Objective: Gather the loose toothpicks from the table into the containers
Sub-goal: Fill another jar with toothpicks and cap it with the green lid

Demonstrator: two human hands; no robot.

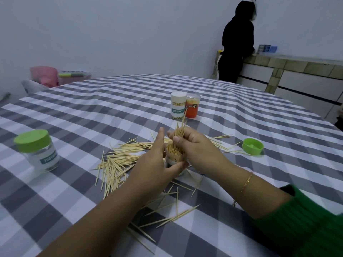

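Loose toothpicks (167, 217) lie nearest me on the checked cloth (259, 127), with a thicker scatter spreading left of the hands.

Far left stands a jar (41, 154) with its green lid on, seemingly empty. Moving right, my left hand (154, 164) curls round the open container (175, 156), thumb across its near side, steadying it upright on the table. That container looks nearly full already, tips showing at its mouth. My right hand (194, 143) pinches a bundle (180, 130) just above the mouth, fingers closed tight on it, sticks pointing up. Beyond stand a white tub (178, 105) and an orange tub (193, 105), touching, both closed. Further right sits a green cap (252, 146), off and upside down.

Risks, as I judge them: the container is crowded, so a skewed bundle could jam or splay and spill back out. Pressing hard might tip it if my left grip slackens. Most of the picks remain on the cloth.
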